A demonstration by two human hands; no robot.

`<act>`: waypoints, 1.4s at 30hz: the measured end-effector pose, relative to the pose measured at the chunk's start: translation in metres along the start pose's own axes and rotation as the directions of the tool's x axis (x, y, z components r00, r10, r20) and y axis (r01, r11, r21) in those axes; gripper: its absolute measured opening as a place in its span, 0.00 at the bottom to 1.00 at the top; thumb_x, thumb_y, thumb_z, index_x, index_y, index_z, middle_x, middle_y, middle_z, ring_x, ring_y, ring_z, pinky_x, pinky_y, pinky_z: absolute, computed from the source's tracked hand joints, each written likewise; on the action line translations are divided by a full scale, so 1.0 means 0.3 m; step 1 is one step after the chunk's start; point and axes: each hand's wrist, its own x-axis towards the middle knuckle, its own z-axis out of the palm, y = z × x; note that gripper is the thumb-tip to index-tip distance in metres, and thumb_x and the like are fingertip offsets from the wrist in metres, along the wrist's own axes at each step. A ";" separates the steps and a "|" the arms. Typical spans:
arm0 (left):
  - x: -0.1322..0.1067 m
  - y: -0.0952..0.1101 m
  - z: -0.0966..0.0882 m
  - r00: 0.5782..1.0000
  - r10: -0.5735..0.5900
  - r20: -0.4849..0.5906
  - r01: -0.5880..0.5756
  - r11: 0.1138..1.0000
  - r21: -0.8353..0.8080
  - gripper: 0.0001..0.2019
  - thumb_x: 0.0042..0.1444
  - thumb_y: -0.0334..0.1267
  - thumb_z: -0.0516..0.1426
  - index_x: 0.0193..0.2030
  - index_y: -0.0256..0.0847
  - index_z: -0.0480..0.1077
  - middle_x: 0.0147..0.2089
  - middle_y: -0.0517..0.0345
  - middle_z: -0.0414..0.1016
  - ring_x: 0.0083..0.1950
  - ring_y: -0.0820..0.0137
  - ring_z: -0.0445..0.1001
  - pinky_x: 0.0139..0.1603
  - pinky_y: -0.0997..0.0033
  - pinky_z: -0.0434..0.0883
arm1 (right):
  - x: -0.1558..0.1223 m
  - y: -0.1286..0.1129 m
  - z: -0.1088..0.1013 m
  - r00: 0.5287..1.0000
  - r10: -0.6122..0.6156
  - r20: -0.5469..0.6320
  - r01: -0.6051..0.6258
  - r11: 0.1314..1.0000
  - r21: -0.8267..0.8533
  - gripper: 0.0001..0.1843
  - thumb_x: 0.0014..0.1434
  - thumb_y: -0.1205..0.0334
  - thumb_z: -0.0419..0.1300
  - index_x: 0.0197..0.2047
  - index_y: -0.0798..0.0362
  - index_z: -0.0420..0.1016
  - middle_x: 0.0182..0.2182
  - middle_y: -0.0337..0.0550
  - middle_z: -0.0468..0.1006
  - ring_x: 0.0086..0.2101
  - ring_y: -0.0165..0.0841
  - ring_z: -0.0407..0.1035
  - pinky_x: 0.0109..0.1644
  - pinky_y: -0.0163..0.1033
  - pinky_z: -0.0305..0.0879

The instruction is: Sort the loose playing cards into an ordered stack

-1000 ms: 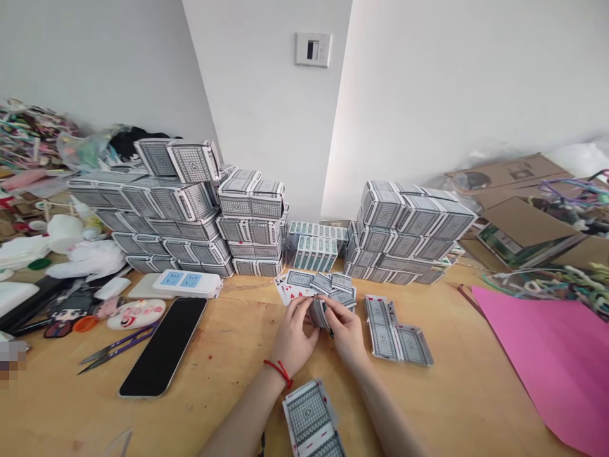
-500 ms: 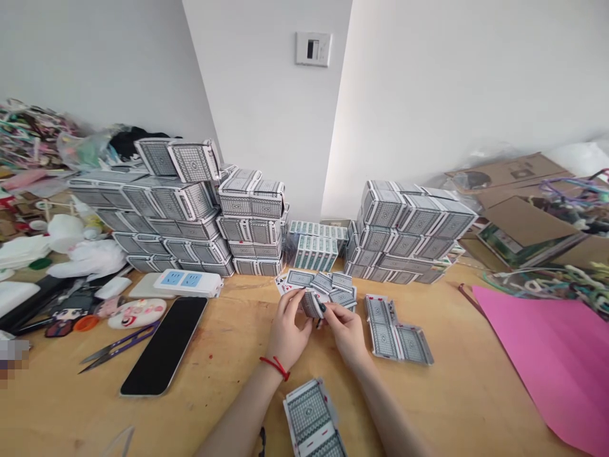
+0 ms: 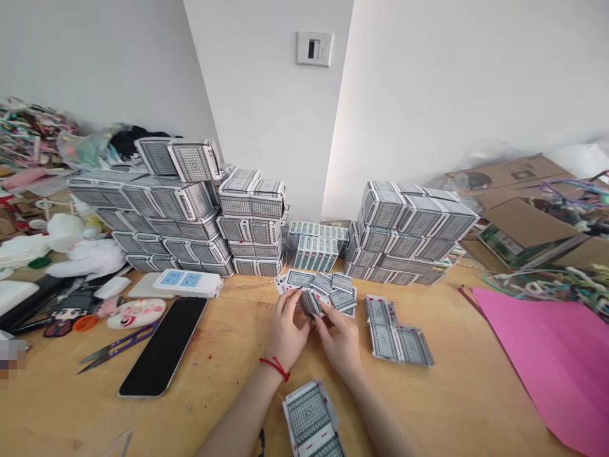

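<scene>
Between my two hands is a small piece of folded playing cards [image 3: 311, 303] with a grey patterned back. My left hand [image 3: 288, 327], a red cord at its wrist, grips it from the left with fingers over the top. From the right, my right hand [image 3: 339, 336] pinches its lower right edge between thumb and finger. Loose playing cards [image 3: 341, 299] lie on the table just behind my hands. An L-shaped folded-card piece [image 3: 399, 333] rests to the right. Another folded-card piece [image 3: 311, 412] lies between my forearms.
Stacked card blocks [image 3: 190, 209] rise at the back left, more card blocks [image 3: 409, 228] at the back right. Small boxes [image 3: 316, 251] stand between them. On the left lie a phone [image 3: 164, 349], scissors [image 3: 118, 348] and a power strip [image 3: 190, 281]. Pink paper [image 3: 547, 355] covers the right.
My right hand has moved slightly left and down along the folded cards, its thumb now lower near my left thumb. My left hand has barely moved.
</scene>
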 end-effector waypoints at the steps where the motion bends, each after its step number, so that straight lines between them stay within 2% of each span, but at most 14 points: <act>1: -0.001 -0.001 0.000 1.000 -0.001 0.002 0.001 1.000 0.001 0.24 0.46 0.28 0.53 0.52 0.44 0.57 0.50 0.52 0.59 0.53 0.65 0.61 0.50 0.60 0.66 | -0.003 0.005 0.003 1.000 -0.001 -0.010 0.001 0.999 -0.033 0.16 0.51 0.57 0.53 0.42 0.52 0.72 0.27 0.43 0.76 0.23 0.31 0.68 0.30 0.35 0.64; 8: -0.006 -0.001 0.003 0.999 0.008 0.037 -0.007 1.000 -0.002 0.25 0.47 0.27 0.52 0.54 0.45 0.56 0.51 0.53 0.58 0.53 0.65 0.60 0.49 0.61 0.67 | -0.017 0.009 0.005 1.000 0.019 -0.023 -0.020 0.999 -0.051 0.15 0.52 0.56 0.50 0.37 0.52 0.74 0.24 0.45 0.76 0.24 0.33 0.68 0.30 0.37 0.63; 11: -0.008 0.009 0.000 0.995 0.047 0.084 -0.049 0.999 0.019 0.26 0.47 0.26 0.51 0.55 0.46 0.55 0.52 0.53 0.57 0.54 0.65 0.60 0.52 0.60 0.64 | -0.014 -0.002 0.000 0.996 0.088 -0.005 -0.088 0.996 -0.014 0.16 0.52 0.56 0.51 0.41 0.54 0.70 0.23 0.43 0.74 0.22 0.32 0.66 0.27 0.35 0.62; 13: -0.010 0.021 -0.003 0.989 0.078 0.127 -0.081 0.997 0.012 0.27 0.47 0.25 0.50 0.55 0.47 0.54 0.53 0.53 0.56 0.54 0.65 0.60 0.53 0.59 0.63 | -0.009 -0.004 -0.001 0.987 0.161 0.004 -0.161 0.986 0.036 0.17 0.52 0.55 0.51 0.42 0.54 0.67 0.20 0.39 0.72 0.20 0.31 0.65 0.25 0.33 0.60; 18: -0.015 0.059 -0.010 0.985 0.087 0.146 -0.074 0.993 -0.092 0.26 0.46 0.24 0.50 0.54 0.45 0.56 0.56 0.51 0.52 0.55 0.64 0.57 0.53 0.60 0.61 | 0.007 0.005 -0.001 0.953 0.294 0.078 -0.304 0.904 0.300 0.13 0.53 0.51 0.49 0.33 0.53 0.64 0.17 0.36 0.68 0.16 0.28 0.62 0.21 0.32 0.59; 21: -0.015 0.069 -0.009 0.993 0.008 0.120 0.018 0.978 -0.207 0.27 0.46 0.26 0.51 0.55 0.43 0.52 0.54 0.51 0.55 0.56 0.64 0.56 0.53 0.61 0.60 | 0.006 -0.004 0.006 0.938 0.311 0.155 -0.348 0.836 0.425 0.14 0.52 0.50 0.51 0.33 0.52 0.61 0.18 0.35 0.69 0.15 0.27 0.61 0.19 0.32 0.59; 24: -0.016 0.057 0.002 0.985 -0.166 0.048 0.173 0.962 -0.210 0.13 0.53 0.34 0.48 0.47 0.40 0.57 0.45 0.52 0.64 0.45 0.68 0.66 0.44 0.66 0.65 | -0.006 -0.019 0.019 0.903 0.306 0.300 -0.421 0.769 0.482 0.15 0.52 0.47 0.49 0.35 0.50 0.58 0.16 0.32 0.68 0.12 0.27 0.60 0.16 0.32 0.58; 25: -0.016 0.051 0.007 0.974 -0.213 0.076 0.224 0.959 -0.174 0.09 0.55 0.36 0.46 0.43 0.39 0.58 0.39 0.54 0.67 0.40 0.69 0.68 0.39 0.68 0.66 | -0.011 -0.021 0.024 0.898 0.311 0.311 -0.430 0.768 0.474 0.15 0.53 0.47 0.48 0.34 0.50 0.57 0.16 0.31 0.67 0.11 0.26 0.59 0.15 0.31 0.57; 27: -0.018 0.042 0.015 0.957 -0.232 0.172 0.251 0.963 -0.100 0.08 0.56 0.39 0.43 0.36 0.40 0.59 0.30 0.58 0.68 0.31 0.70 0.69 0.30 0.71 0.65 | -0.019 -0.020 0.033 0.902 0.337 0.268 -0.424 0.805 0.416 0.16 0.54 0.46 0.45 0.32 0.50 0.58 0.14 0.31 0.65 0.10 0.26 0.57 0.13 0.31 0.54; 30: -0.023 0.043 0.020 0.945 -0.190 0.265 0.198 0.980 -0.003 0.09 0.56 0.41 0.42 0.34 0.41 0.58 0.24 0.60 0.68 0.25 0.70 0.68 0.23 0.75 0.61 | -0.022 -0.008 0.040 0.924 0.364 0.119 -0.383 0.881 0.279 0.18 0.55 0.46 0.43 0.28 0.52 0.61 0.13 0.33 0.64 0.11 0.26 0.57 0.14 0.30 0.51; 35: -0.031 0.066 0.018 0.965 -0.122 0.234 0.093 0.987 0.131 0.11 0.56 0.42 0.42 0.31 0.41 0.60 0.22 0.60 0.68 0.23 0.71 0.68 0.22 0.77 0.58 | -0.012 -0.006 0.038 0.943 0.331 -0.029 -0.324 0.937 0.130 0.23 0.56 0.46 0.41 0.20 0.52 0.59 0.13 0.36 0.63 0.16 0.28 0.57 0.18 0.31 0.53; 42: -0.037 0.075 0.011 0.987 -0.044 0.153 0.014 0.981 0.193 0.15 0.56 0.42 0.44 0.21 0.40 0.59 0.16 0.62 0.64 0.17 0.77 0.63 0.19 0.79 0.55 | -0.020 -0.017 0.042 0.926 0.377 0.021 -0.376 0.918 0.123 0.26 0.55 0.42 0.38 0.15 0.51 0.55 0.08 0.34 0.58 0.12 0.28 0.54 0.15 0.32 0.48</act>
